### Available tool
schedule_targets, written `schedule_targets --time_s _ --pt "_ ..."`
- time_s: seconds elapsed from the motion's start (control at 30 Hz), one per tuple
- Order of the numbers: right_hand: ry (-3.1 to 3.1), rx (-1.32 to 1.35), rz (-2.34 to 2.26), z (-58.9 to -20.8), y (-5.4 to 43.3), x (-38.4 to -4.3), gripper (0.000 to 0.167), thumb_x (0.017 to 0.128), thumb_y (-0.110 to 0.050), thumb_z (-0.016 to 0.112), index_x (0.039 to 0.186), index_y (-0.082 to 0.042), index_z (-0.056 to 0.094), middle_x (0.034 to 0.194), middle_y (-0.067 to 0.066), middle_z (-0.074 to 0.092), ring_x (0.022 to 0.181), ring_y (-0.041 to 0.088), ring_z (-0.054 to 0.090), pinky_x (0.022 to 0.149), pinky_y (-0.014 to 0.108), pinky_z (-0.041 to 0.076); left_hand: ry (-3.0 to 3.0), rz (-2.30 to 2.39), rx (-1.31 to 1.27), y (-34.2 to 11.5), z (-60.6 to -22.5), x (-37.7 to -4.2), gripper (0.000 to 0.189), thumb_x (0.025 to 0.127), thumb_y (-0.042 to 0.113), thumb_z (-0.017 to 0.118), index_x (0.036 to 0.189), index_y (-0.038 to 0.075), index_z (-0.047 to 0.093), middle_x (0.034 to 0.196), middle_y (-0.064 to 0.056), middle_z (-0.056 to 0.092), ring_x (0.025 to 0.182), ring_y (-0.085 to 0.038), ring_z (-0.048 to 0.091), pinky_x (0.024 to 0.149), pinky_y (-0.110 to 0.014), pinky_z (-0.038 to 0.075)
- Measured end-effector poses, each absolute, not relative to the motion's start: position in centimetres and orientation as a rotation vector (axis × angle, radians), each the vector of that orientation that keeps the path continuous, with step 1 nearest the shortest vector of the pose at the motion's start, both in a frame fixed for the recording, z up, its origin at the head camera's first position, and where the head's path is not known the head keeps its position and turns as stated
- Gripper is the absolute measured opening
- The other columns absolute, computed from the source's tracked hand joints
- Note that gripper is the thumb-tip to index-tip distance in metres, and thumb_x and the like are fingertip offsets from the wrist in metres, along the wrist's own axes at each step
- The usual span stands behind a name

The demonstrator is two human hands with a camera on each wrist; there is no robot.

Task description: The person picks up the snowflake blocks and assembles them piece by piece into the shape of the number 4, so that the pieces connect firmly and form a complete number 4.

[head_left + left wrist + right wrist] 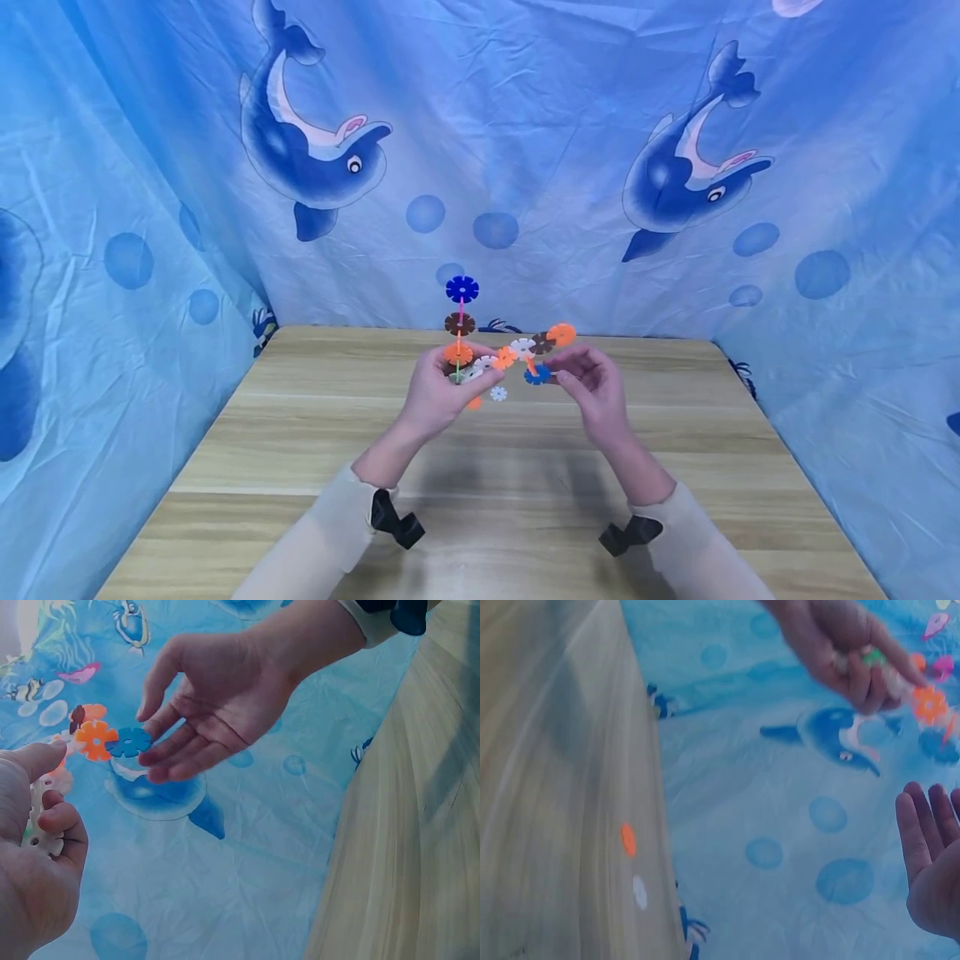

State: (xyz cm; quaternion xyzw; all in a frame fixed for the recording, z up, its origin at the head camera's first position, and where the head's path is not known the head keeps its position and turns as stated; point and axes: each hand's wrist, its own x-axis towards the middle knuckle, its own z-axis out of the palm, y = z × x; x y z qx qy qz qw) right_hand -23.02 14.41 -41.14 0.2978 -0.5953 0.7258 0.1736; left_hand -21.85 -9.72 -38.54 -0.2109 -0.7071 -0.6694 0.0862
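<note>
My left hand (pixel 438 392) holds a joined build of slotted plastic snowflake discs above the table. Its upright column has a dark blue disc (pixel 462 289) on top, then a pink one edge-on, a brown disc (pixel 460 324) and an orange disc (pixel 458 354). A branch to the right carries white, brown and orange discs (pixel 561 335). From this branch a blue disc (pixel 537 374) sticks out beside my right hand (pixel 600 396). The right fingers are loosely spread; the right wrist view shows them apart from the blue disc. My left fingers hide part of the build.
Two loose discs lie on the wooden table (pixel 300 467) beyond the left hand: a white one (pixel 498 393) and an orange one (pixel 474 403). A blue dolphin-print cloth (pixel 525 125) hangs behind the table and along both sides.
</note>
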Motion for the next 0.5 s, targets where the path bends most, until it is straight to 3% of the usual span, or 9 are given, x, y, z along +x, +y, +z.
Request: schedule_targets --time_s 0.2,0.4,0.5 --pt "-1.817 0.760 1.987 -41.6 14.7 -24.7 0.018 0.096 0.015 0.060 0.109 0.025 0.054 0.101 -0.003 0.078 0.095 0.007 0.077 0.083 0.022 0.066 -2.120 -1.959 -0.649 -10.0 -38.3 -21.8 0.020 0.092 0.015 0.084 0.111 0.011 0.079 0.114 -0.008 0.079 0.087 -0.019 0.070 0.068 -0.026 0.060" --pt "-2.103 0.552 1.814 -42.5 14.2 -26.4 0.032 0.092 0.014 0.067 0.124 0.009 0.068 0.112 0.022 0.077 0.097 0.009 0.076 0.088 0.022 0.065 -2.118 -1.942 -0.653 -10.0 -38.2 -21.7 0.021 0.091 0.012 0.084 0.112 0.009 0.078 0.111 -0.012 0.079 0.085 -0.017 0.070 0.070 -0.026 0.062" --pt "-2.242 0.407 1.791 -43.2 13.8 -27.2 0.039 0.090 0.012 0.069 0.127 0.002 0.071 0.120 0.025 0.075 0.104 0.018 0.075 0.092 0.024 0.065 -2.114 -1.933 -0.675 -10.0 -38.2 -21.7 0.021 0.091 0.012 0.084 0.112 0.009 0.079 0.112 -0.011 0.079 0.086 -0.017 0.071 0.072 -0.028 0.063"
